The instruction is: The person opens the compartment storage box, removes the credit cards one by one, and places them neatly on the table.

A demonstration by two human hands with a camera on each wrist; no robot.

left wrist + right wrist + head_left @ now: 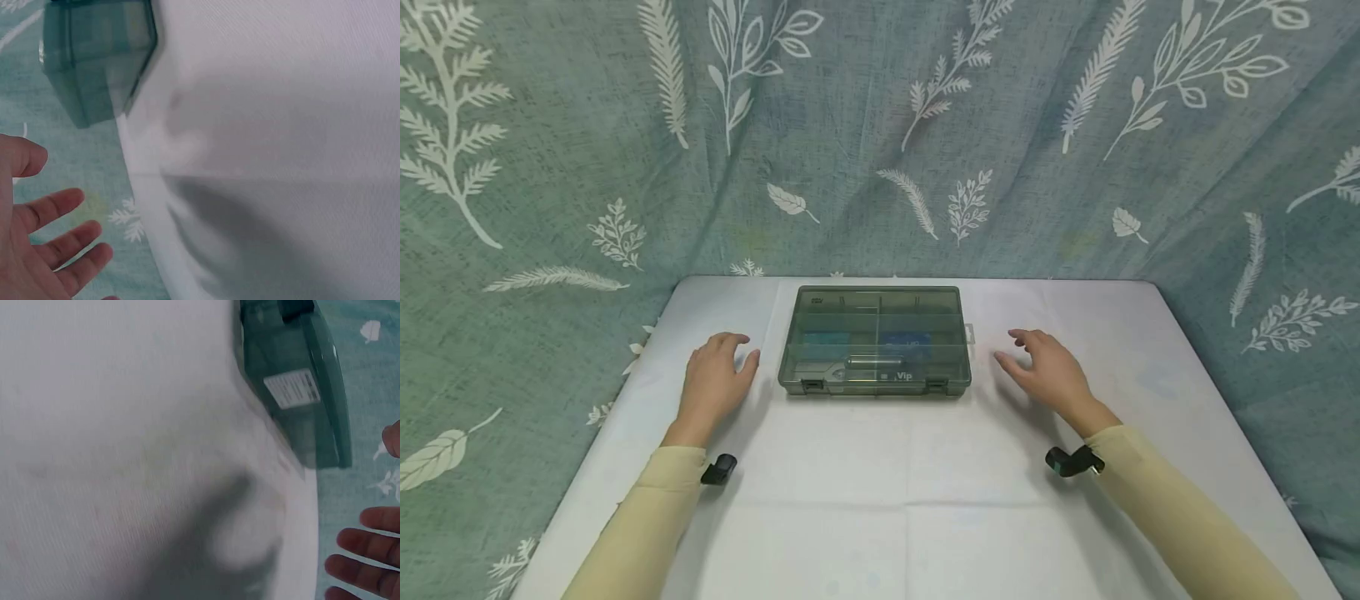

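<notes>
A transparent grey-green plastic case (877, 302) with its lid closed lies flat at the far middle of the white table. Two dark latches (813, 386) are on its near side. Through the lid show dividers, blue pieces, a pale flat item and a tube-like item, too dim to name. To the left of the case hovers my left hand (715, 377), fingers loosely bent and touching nothing. My right hand (1051, 373) is on the other side, apart from the case, holding nothing. In the right wrist view, a white printed label (292, 388) is on the case's end.
A white cloth with fold lines covers the table (880, 467). Behind and along the sides hangs a green-blue curtain (850, 167) with white leaf prints. Each wrist wears a small black camera, the left one (719, 469) and the right one (1071, 461).
</notes>
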